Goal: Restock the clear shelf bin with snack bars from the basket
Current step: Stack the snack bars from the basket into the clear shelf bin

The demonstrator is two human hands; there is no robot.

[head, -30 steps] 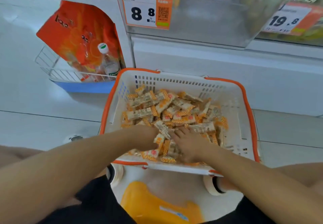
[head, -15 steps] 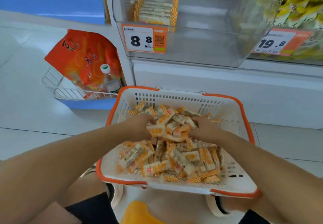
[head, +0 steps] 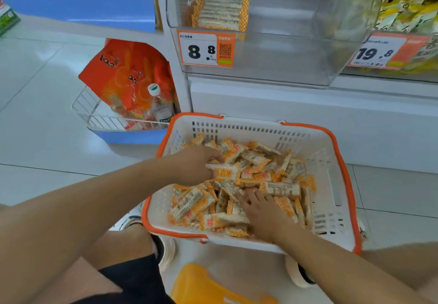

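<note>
A white basket with an orange rim (head: 343,168) stands on the floor in front of me, holding several orange-and-white wrapped snack bars (head: 279,188). My left hand (head: 189,164) grips a few bars (head: 225,172) just above the pile at the basket's left. My right hand (head: 263,211) lies lower in the basket with its fingers spread on the bars. Above, the clear shelf bin (head: 284,50) holds one short stack of bars (head: 220,12) at its back left; the remainder of the bin is bare.
A price tag reading 8.8 (head: 206,49) hangs on the bin's front. To the right is a bin of yellow packets (head: 407,0) with a 19.8 tag. A wire rack (head: 94,114) with an orange bag (head: 128,78) and a bottle stands left. A yellow stool (head: 201,284) is under me.
The view tilted up, showing more of the bin. My left hand keeps its bars above the pile. My right hand dropped from the far side back down onto the bars nearer me.
</note>
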